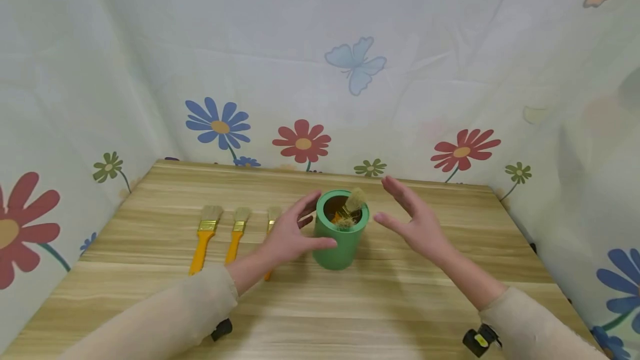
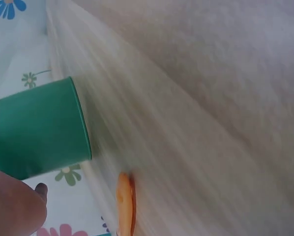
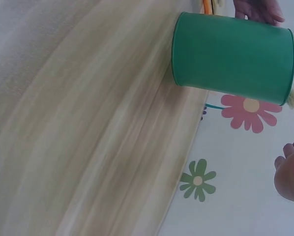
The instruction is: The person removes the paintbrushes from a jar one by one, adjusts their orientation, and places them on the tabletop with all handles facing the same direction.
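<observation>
Left hand (image 1: pixel 290 235): fingers spread and relaxed, thumb lying against the near side of the green cylindrical cup (image 1: pixel 341 230), fingertips at its left wall; touching, not a closed grip as far as the head view shows. Right hand (image 1: pixel 417 221): flat and wide, fingers straight, hovering just right of the cup, clear gap, holding nothing. Cup sits upright at frame centre on the light wooden tabletop (image 1: pixel 320 304), with bristle-up paintbrushes (image 1: pixel 350 207) standing inside it; count unclear, at least one pale bristle head leans to the right rim. Left of centre, three flat brushes with orange handles (image 1: pixel 205 238) lie in a row on the wood, the rightmost partly hidden behind the left hand. Floral printed cloth (image 1: pixel 350 65) fills the upper frame. Judgement: brush-loading step, two hands bracketing the cup. Next move likely needs the cup steadied by the left while the right crosses over for a lying brush.
</observation>
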{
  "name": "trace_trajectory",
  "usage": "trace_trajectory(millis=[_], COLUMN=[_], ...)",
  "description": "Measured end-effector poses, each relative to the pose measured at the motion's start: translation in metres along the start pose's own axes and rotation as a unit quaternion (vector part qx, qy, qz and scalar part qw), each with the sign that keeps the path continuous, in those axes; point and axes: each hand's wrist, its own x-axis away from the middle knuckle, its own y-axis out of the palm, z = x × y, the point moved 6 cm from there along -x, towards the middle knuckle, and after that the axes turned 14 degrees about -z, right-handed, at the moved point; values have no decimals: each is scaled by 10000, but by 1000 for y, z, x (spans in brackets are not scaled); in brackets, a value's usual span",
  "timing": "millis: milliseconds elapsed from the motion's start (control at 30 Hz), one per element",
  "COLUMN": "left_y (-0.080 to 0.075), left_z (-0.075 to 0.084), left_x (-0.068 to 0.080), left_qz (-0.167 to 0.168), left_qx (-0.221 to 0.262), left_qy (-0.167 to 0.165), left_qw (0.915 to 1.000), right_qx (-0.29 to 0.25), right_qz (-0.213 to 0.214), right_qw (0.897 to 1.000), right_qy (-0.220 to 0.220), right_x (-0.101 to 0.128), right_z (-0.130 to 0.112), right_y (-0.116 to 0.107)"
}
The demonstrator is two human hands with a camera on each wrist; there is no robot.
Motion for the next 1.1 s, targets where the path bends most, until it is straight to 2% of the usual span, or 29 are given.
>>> trace_trajectory(millis=[300,567,900,1100], left_y=[9,10,10,11], left_z=[-4,-6,-8,-7], left_x=[-2,-4,-3,-4], left_qz=[215,392,482,465], left_qx=[-66,-156,-264,-287], left_qy=[-58,167,158,166], left_qw=[9997,9990,9984,9984], right_qx=[-42,-49,448,522], right_qz=[-125,-200,-26,37], right_qw=[9998,9997,9986,9985], right_qy=[-172,-165,-265,-178], right_x=[-11,-23,-34,-35], right_z=[-4,-3,-9,-7], right_y=[0,8,14,13])
